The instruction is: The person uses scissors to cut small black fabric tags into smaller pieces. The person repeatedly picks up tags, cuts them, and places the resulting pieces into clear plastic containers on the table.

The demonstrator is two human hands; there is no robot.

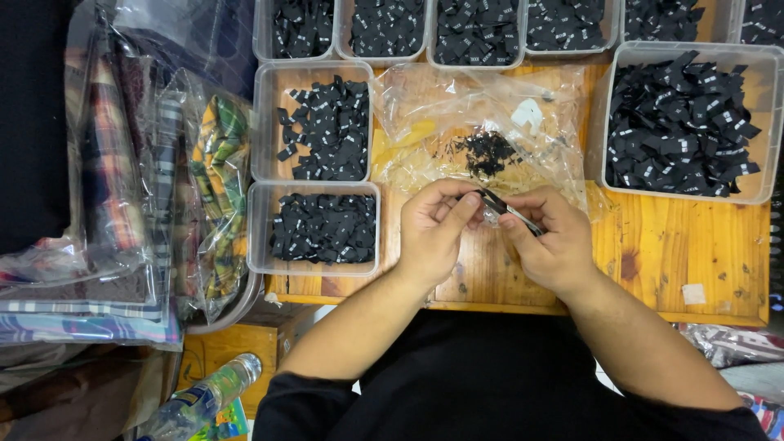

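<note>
Nearest, the left hand (433,233) and right hand (549,241) together pinched a black woven label (500,204) over the wooden table (678,245). At twelve o'clock lay a clear plastic bag (482,122); beyond and at ten and two, clear tubs of labels (314,131).

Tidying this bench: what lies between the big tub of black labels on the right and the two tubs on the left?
In the head view, a crumpled clear plastic bag holding a few black labels lies there, on the wooden table.
</note>
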